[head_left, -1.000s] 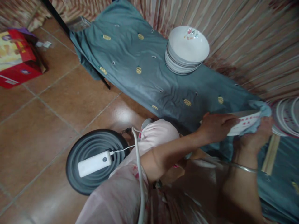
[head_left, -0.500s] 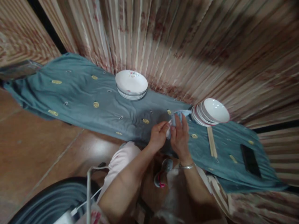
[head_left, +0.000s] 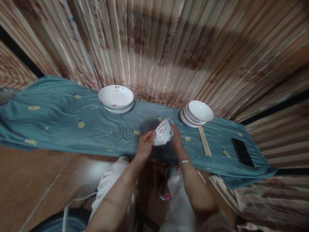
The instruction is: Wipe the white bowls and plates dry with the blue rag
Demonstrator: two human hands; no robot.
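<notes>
A white bowl (head_left: 162, 134) with red markings is held tilted on its side above the front of the table. My left hand (head_left: 146, 141) grips its rim, thumb on the outer wall. On the bowl's other side my right hand (head_left: 176, 137) is closed on a bluish-grey cloth (head_left: 171, 124) pressed against it; most of those fingers are hidden behind the bowl and cloth. To the right stands a leaning stack of red-rimmed white bowls (head_left: 201, 111), with wooden chopsticks (head_left: 204, 141) lying just in front of it.
A stack of white floral plates (head_left: 116, 96) stands at the back left. A black phone (head_left: 242, 152) lies near the right end of the green patterned tablecloth (head_left: 60, 129). Pleated curtains (head_left: 145, 48) hang right behind the table. A dark round stool (head_left: 55, 222) is at lower left.
The bowl has turned so that its marked outer wall faces me. My hands have moved apart, the right one now round its far side with the cloth. The camera view has shifted.
</notes>
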